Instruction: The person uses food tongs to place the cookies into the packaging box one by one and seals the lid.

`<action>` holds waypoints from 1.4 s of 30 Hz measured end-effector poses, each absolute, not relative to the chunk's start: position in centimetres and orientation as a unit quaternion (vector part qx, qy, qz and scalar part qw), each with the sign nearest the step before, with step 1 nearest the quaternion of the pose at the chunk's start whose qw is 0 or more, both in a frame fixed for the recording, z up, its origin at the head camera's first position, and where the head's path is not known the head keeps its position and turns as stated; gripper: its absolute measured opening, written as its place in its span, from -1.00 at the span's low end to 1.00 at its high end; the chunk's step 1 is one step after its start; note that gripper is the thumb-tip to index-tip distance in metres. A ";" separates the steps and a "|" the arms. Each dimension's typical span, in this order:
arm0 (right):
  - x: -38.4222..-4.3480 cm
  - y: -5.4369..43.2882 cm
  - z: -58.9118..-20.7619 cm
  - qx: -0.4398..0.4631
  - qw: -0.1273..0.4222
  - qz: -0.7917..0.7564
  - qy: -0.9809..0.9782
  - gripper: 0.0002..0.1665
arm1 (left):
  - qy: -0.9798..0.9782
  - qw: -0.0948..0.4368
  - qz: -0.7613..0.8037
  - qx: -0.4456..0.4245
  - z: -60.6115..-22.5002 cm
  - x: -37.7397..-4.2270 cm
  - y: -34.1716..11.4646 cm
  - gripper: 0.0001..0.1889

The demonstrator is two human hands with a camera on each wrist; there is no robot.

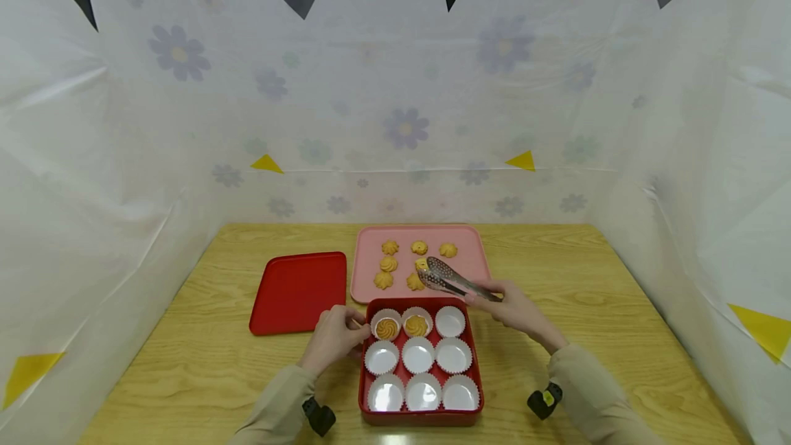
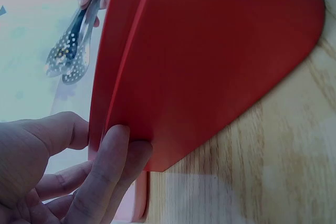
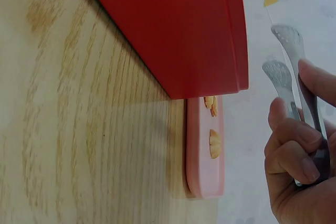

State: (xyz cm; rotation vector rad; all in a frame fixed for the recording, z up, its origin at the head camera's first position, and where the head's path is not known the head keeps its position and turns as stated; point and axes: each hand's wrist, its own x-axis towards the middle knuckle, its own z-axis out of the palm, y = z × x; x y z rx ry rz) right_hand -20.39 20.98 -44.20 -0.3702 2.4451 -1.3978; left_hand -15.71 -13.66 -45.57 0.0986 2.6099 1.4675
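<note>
A pair of perforated metal tongs [image 1: 454, 280] is gripped in my right hand [image 1: 516, 307], over the near edge of the pink tray [image 1: 466, 242]. At the tong tips in the head view shows a golden piped cookie [image 1: 421, 264]; I cannot tell whether the tips clasp it. My left hand [image 1: 336, 336] pinches the wall of the red box [image 2: 210, 51] near its far left corner, thumb on one side and fingers on the other. Inside the box stand white paper cups [image 1: 418, 354] in rows. Two cups of the far row, left and middle, hold a swirled cookie [image 1: 387, 328] each.
Several more cookies [image 1: 384, 280] lie on the pink tray, just behind the box. A flat red tray [image 1: 299, 294] lies on the wooden table [image 1: 204, 335] to the left. Behind the table hangs a flower-printed sheet [image 1: 346, 88].
</note>
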 end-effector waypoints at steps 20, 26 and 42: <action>-22.5 21.7 -46.9 -0.073 -0.013 -0.410 0.909 -0.35 | 0.871 0.069 0.485 0.033 -45.5 -15.7 -13.6 -0.82; -23.4 21.9 -47.0 -0.069 -0.020 -0.394 0.916 -0.37 | 0.871 0.070 0.486 0.034 -45.5 -15.7 -13.6 -0.81; -26.7 23.0 -46.6 -0.080 0.016 -0.332 0.940 -0.39 | 0.870 0.070 0.486 0.039 -45.5 -15.6 -13.6 -0.82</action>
